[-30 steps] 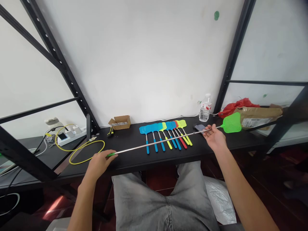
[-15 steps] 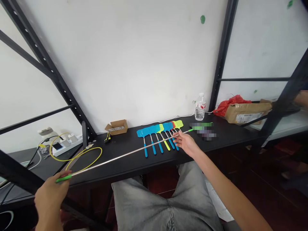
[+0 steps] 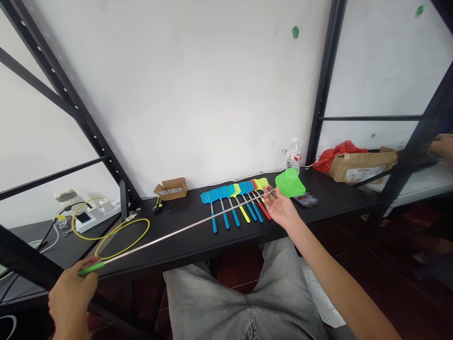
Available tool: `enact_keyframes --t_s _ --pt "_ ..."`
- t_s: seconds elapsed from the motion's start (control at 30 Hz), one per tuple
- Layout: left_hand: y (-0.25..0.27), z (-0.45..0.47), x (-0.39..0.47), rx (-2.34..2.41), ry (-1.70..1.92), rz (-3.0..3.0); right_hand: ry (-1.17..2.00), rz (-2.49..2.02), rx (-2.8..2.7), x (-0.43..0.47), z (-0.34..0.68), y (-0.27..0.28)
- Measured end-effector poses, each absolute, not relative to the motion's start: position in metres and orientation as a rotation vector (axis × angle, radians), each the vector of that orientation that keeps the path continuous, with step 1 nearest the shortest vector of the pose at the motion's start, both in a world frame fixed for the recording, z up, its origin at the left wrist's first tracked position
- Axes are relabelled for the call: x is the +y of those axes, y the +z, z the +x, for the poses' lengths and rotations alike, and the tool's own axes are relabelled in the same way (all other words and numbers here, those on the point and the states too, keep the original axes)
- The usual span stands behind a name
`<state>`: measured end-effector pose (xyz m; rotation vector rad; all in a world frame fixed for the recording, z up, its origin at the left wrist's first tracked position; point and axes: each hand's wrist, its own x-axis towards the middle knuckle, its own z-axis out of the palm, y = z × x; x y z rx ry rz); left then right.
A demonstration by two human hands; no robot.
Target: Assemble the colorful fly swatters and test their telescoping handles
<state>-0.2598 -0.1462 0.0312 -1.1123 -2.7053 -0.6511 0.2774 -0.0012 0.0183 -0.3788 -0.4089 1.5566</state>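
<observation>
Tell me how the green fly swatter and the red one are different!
The left hand and right hand hold the green swatter; the red swatter lies on the black table. The green swatter's rod looks long, the red swatter's short. Both have thin rods and handles.

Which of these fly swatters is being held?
The bright green fly swatter with mesh head and thin metal shaft: the left hand grips its handle, right hand at its shaft. The others lie on the black table.

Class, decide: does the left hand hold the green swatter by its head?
No, the left hand grips the green handle, at the end opposite the mesh head.
</observation>
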Motion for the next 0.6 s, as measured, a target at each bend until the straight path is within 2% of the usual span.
enact_keyframes --t_s 0.17,0.6 --pt "0.024 -0.273 -0.151 -2.691 -0.665 -1.107 1.561 -0.339 -0.342 0.0 0.293 0.022" --pt "0.021 -0.294 -0.144 -2.748 -0.523 -1.285 1.208 -0.536 -0.335 0.011 0.318 0.021"
